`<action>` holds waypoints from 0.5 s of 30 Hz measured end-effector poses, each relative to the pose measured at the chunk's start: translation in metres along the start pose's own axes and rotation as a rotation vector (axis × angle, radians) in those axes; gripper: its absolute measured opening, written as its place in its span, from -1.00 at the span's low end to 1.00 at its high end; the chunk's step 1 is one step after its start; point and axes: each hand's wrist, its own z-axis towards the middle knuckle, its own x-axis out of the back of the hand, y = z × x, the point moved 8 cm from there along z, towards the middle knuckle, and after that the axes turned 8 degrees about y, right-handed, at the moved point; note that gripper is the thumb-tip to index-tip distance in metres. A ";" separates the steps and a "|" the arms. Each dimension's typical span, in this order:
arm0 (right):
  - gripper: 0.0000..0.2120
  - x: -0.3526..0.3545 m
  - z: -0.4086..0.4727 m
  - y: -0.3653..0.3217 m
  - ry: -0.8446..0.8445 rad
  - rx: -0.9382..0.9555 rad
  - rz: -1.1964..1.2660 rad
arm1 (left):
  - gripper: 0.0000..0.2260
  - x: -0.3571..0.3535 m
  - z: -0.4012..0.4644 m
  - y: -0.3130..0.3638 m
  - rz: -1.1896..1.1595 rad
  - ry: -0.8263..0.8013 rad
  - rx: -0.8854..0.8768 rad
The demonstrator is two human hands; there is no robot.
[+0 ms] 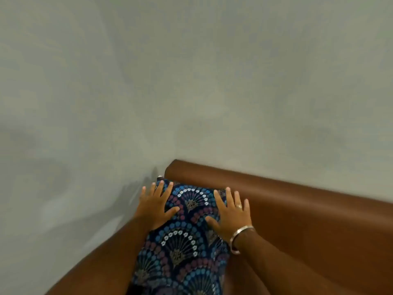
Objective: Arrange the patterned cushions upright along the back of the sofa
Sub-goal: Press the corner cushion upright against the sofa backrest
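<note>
arms bare | right wrist: silver bangle (238, 237) | right finger: ring (239, 206)

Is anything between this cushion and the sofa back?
Nothing visible. The patterned cushion leans against the brown sofa back at its left end, with the left hand and right hand flat on its face.

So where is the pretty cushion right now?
The patterned cushion leans against the brown sofa back at its left end, low in the head view, with the left hand and right hand pressed flat on it.
</note>
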 end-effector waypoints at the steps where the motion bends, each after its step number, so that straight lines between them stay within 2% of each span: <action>1: -0.04 -0.031 0.002 -0.008 -0.124 -0.068 0.089 | -0.07 -0.017 -0.003 -0.019 -0.024 -0.071 0.064; 3: -0.05 -0.081 0.009 -0.020 -0.150 -0.161 0.184 | -0.05 -0.045 -0.003 -0.041 -0.115 -0.090 0.112; 6: -0.08 -0.128 0.011 -0.026 -0.112 -0.233 0.262 | -0.17 -0.084 -0.003 -0.047 -0.285 -0.090 0.107; 10: -0.11 -0.159 0.007 -0.021 -0.124 -0.189 0.238 | -0.23 -0.119 -0.016 -0.043 -0.412 -0.102 0.090; 13: -0.14 -0.168 0.000 -0.013 -0.121 -0.205 0.327 | -0.20 -0.126 -0.016 -0.044 -0.451 -0.103 0.079; 15: -0.13 -0.167 0.000 -0.013 -0.108 -0.228 0.410 | -0.16 -0.123 -0.012 -0.049 -0.536 -0.124 0.136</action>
